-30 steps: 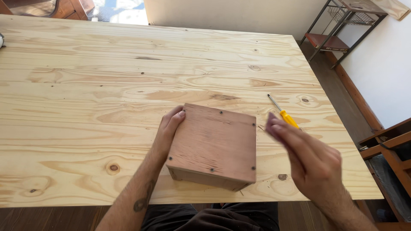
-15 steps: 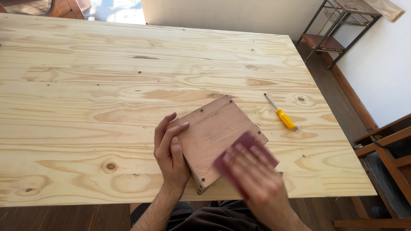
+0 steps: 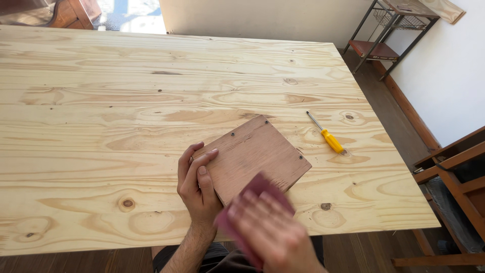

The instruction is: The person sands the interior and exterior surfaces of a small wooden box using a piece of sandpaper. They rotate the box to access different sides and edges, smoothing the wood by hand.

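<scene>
Head view: fingers of the left hand press against the left edge of a reddish wooden box. A blurred right hand lies flat on a dark red sanding sheet at the box's near corner. Both rest on a pale pine table; a yellow screwdriver lies right. A metal shelf stands by the white wall.

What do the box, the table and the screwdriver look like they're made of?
Box: reddish-brown wood, probably plywood, matte and unvarnished, with visible grain and dark screw heads at its corners. Table: pale pine-like boards, with knots and flowing grain; the finish is hard to tell. Screwdriver: grey metal shaft and a glossy yellow handle, likely plastic.
</scene>
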